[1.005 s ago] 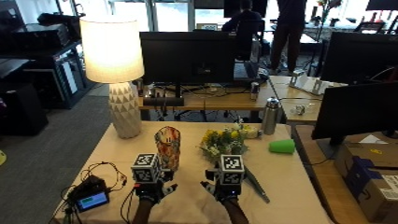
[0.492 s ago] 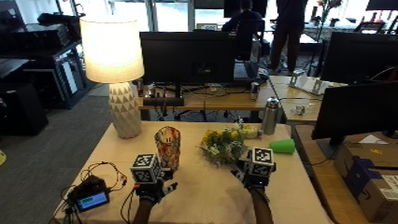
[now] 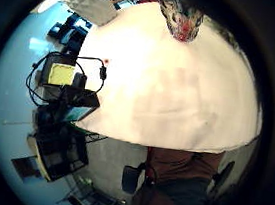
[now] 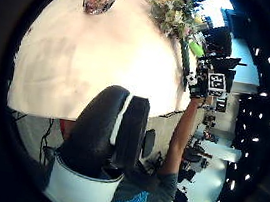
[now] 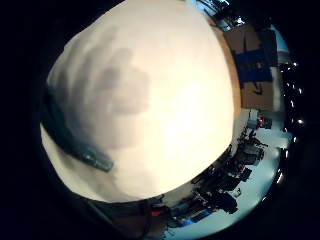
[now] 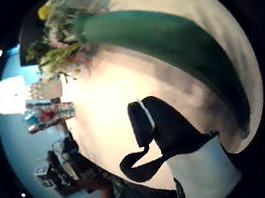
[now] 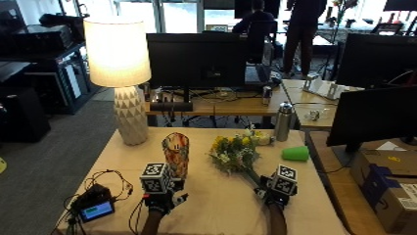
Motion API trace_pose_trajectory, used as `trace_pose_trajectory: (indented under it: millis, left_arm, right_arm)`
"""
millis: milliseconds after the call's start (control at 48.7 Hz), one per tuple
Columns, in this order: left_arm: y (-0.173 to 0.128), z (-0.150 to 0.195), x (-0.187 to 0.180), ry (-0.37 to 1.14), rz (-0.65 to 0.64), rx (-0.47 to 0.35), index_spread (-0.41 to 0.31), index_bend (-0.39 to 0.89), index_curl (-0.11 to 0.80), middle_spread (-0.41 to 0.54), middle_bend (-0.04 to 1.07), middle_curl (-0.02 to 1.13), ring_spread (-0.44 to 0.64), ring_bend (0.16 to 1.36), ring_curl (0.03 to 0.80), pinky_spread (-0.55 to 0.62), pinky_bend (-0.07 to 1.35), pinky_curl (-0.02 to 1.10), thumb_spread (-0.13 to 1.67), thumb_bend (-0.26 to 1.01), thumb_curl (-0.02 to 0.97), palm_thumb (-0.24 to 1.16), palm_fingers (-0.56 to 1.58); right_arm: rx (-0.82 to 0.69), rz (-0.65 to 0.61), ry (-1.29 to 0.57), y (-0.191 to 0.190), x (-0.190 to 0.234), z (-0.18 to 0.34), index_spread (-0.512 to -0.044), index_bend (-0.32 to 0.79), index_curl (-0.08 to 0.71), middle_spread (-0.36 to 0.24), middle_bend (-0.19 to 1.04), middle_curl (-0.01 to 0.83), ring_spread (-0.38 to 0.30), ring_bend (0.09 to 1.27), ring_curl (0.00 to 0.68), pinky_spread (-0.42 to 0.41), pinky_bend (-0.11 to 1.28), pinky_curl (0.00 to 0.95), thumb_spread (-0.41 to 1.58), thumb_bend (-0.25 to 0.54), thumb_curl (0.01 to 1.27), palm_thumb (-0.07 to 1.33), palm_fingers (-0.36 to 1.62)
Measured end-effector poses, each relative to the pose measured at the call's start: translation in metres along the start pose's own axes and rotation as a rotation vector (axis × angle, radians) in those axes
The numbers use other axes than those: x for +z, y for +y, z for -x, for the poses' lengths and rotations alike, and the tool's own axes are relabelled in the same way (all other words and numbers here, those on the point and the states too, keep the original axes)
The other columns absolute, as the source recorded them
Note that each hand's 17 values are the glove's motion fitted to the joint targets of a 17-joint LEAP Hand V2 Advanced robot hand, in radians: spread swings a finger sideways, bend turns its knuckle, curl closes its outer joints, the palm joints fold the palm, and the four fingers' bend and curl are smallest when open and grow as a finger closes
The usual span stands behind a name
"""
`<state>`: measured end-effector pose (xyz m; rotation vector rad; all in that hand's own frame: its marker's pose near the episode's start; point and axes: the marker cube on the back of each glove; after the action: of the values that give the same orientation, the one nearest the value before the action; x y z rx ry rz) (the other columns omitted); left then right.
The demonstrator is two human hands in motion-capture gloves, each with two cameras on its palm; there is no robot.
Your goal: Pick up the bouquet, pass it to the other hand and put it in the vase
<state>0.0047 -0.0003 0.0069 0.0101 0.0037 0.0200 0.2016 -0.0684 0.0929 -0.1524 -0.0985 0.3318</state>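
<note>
The bouquet (image 7: 234,152) of yellow and white flowers lies on the white table (image 7: 215,213), its green-wrapped stems (image 7: 255,177) pointing toward the person. The patterned glass vase (image 7: 176,154) stands upright to the left of the flowers. My right hand (image 7: 278,192) hovers at the stem end, fingers spread, and holds nothing. In the right thumb side palm view the green wrap (image 6: 162,33) runs close past the thumb (image 6: 160,132), which stays apart from it. My left hand (image 7: 159,198) rests near the table's front edge, just in front of the vase, with nothing in it.
A lit lamp (image 7: 124,73) stands at the table's back left. A green cup (image 7: 296,153) lies at the right, with a metal bottle (image 7: 282,122) behind it. A small device with cables (image 7: 98,210) sits at the front left. Monitors stand behind the table.
My right hand has moved right, from the table's middle front to the bouquet's stem end. The left hand, vase and bouquet have stayed in place.
</note>
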Motion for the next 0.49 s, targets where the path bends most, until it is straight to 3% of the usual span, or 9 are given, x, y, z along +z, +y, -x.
trace_pose_trajectory:
  millis: [82,185,205,308,349,410,451,492]
  left_arm:
    - [0.0,0.001,0.001,-0.004,0.004,-0.004,-0.105,0.14,0.268,0.089,0.2,0.35,0.41,0.63,0.257,0.58,0.54,0.22,1.08,-0.02,0.262,0.07,0.06]
    - [0.006,-0.002,0.001,0.008,0.033,-0.016,-0.105,0.14,0.27,0.089,0.2,0.35,0.41,0.63,0.258,0.58,0.54,0.22,1.08,-0.02,0.264,0.07,0.06]
    - [0.006,-0.001,0.002,0.009,0.036,-0.016,-0.105,0.14,0.27,0.089,0.2,0.35,0.41,0.63,0.258,0.58,0.54,0.22,1.08,-0.02,0.264,0.07,0.06]
    - [0.001,0.001,0.008,0.01,0.036,-0.011,-0.105,0.14,0.272,0.089,0.2,0.35,0.41,0.63,0.259,0.58,0.54,0.22,1.08,-0.02,0.265,0.07,0.05]
    - [0.003,0.0,0.008,0.011,0.045,-0.013,-0.105,0.14,0.272,0.089,0.2,0.36,0.41,0.63,0.259,0.58,0.54,0.22,1.08,-0.02,0.265,0.07,0.05]
    - [0.001,0.0,0.011,0.011,0.05,-0.013,-0.105,0.14,0.273,0.089,0.2,0.36,0.41,0.63,0.259,0.58,0.54,0.22,1.08,-0.02,0.265,0.07,0.05]
    - [-0.002,0.001,0.013,0.008,0.05,-0.011,-0.105,0.14,0.273,0.089,0.2,0.36,0.41,0.63,0.26,0.58,0.54,0.22,1.08,-0.02,0.266,0.07,0.05]
    - [0.0,0.0,0.013,0.008,0.053,-0.012,-0.105,0.14,0.274,0.089,0.2,0.36,0.41,0.63,0.26,0.58,0.54,0.22,1.08,-0.02,0.266,0.07,0.05]
  right_arm:
    - [0.017,0.059,-0.027,0.012,0.003,0.003,-0.382,0.1,0.152,0.047,0.19,0.257,0.204,0.26,0.241,0.303,0.79,0.279,1.09,0.001,0.29,0.44,-0.09]
    - [0.053,0.026,-0.05,-0.004,0.02,0.0,-0.375,0.11,0.155,0.042,0.21,0.274,0.197,0.26,0.244,0.301,0.79,0.28,1.11,0.013,0.31,0.52,-0.05]
    - [0.062,0.008,-0.053,-0.008,0.023,-0.001,-0.362,0.16,0.172,0.034,0.22,0.282,0.188,0.29,0.253,0.293,0.8,0.283,1.12,0.038,0.32,0.57,0.1]
    - [0.09,-0.082,-0.041,-0.014,0.024,-0.002,-0.339,0.23,0.218,0.01,0.23,0.294,0.16,0.35,0.25,0.27,0.72,0.244,1.14,0.065,0.35,0.67,0.37]
    - [0.1,-0.109,-0.032,-0.01,0.02,0.0,-0.333,0.31,0.256,-0.01,0.25,0.307,0.115,0.37,0.266,0.255,0.66,0.234,1.15,0.1,0.37,0.75,0.57]
    - [0.112,-0.169,-0.011,-0.009,0.014,0.001,-0.318,0.33,0.283,-0.048,0.3,0.334,0.025,0.41,0.286,0.204,0.62,0.227,1.13,0.121,0.4,0.82,0.81]
    - [0.116,-0.203,0.003,-0.011,0.011,0.002,-0.308,0.28,0.288,-0.072,0.32,0.349,-0.033,0.45,0.308,0.129,0.62,0.236,1.1,0.117,0.41,0.85,0.94]
    - [0.118,-0.216,0.014,-0.01,0.008,0.002,-0.303,0.26,0.304,-0.085,0.31,0.356,-0.068,0.44,0.315,0.098,0.61,0.239,1.08,0.11,0.42,0.86,0.95]
